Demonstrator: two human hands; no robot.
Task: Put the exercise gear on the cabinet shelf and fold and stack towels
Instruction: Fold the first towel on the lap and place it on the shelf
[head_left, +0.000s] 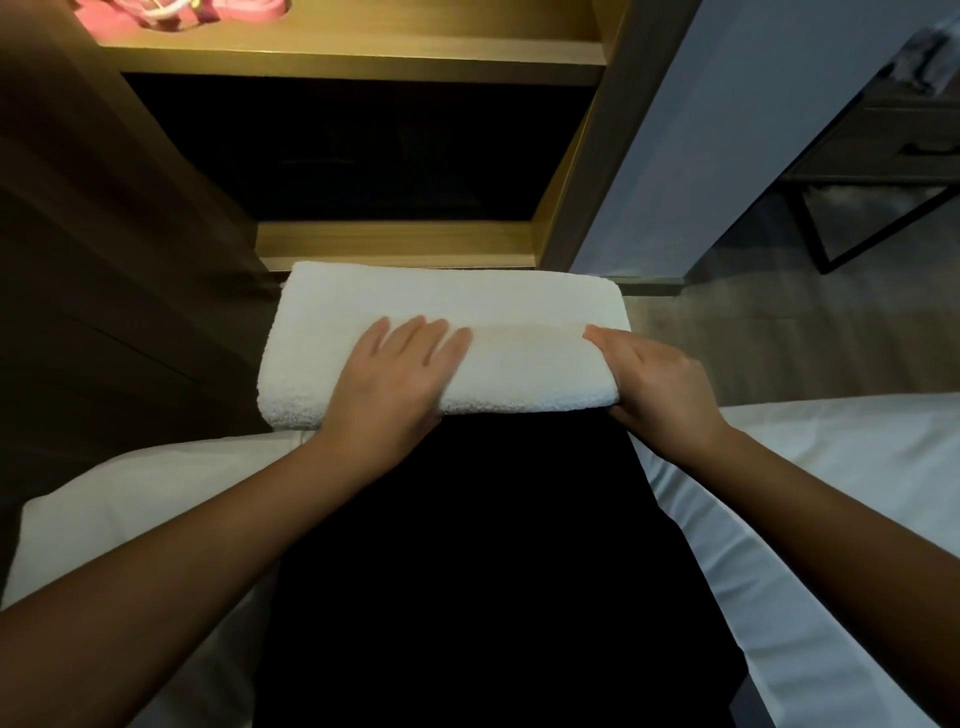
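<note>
A folded white towel (441, 312) lies across my lap on dark trousers, in front of the open wooden cabinet (363, 57). My left hand (400, 374) rests flat on the towel's near left part, fingers spread. My right hand (654, 379) grips the towel's near right corner, thumb on top and fingers underneath. Pink exercise gear (176, 13) with a white cord lies on the lit upper shelf, cut off by the top edge of the view.
White bedding (831, 467) spreads on both sides of my legs. The cabinet's lower compartment (363, 150) is dark and its contents cannot be made out. To the right are a pale wall panel (701, 130), a dark metal-framed table (883, 156) and wood flooring.
</note>
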